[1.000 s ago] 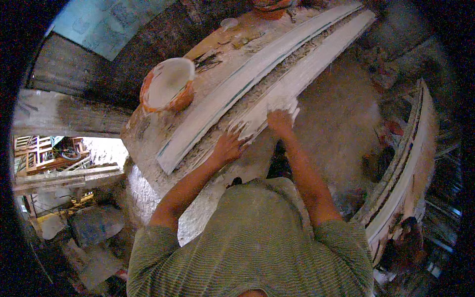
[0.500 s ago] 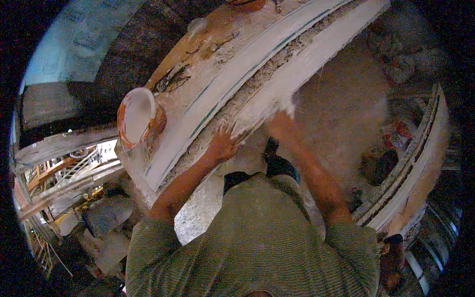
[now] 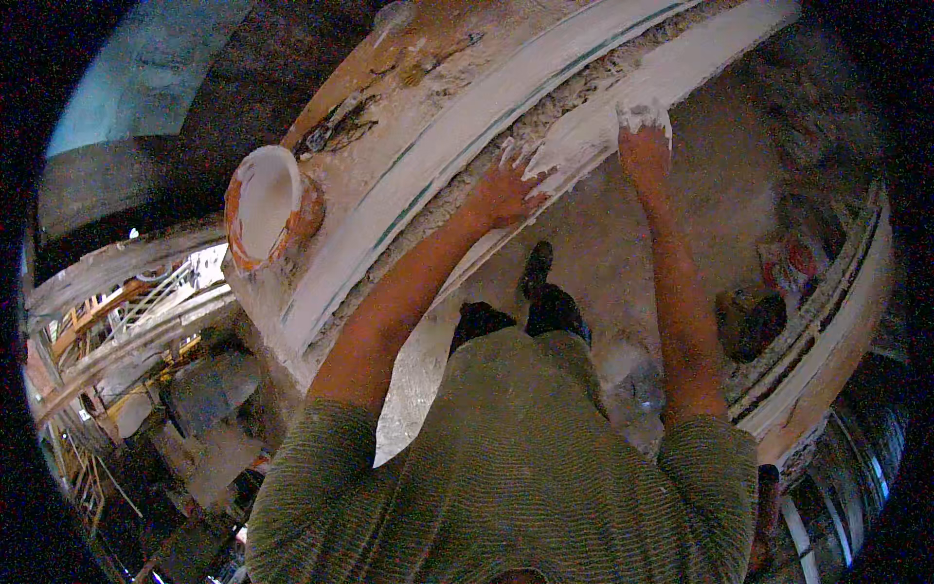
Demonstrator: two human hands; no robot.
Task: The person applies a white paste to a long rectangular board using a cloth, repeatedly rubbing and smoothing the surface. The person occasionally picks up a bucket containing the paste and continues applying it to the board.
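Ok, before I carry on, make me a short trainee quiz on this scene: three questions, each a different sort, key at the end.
1. True or false: the orange-sided bucket stands to the right of the right hand.
2. What lies between the far pale strip and the near pale strip?
A) a coil of rope
B) a rough, gritty band
C) a row of bottles
3. What colour is the coating on the right hand's fingers?

Key:
1. False; it stands to the left of both hands.
2. B
3. White
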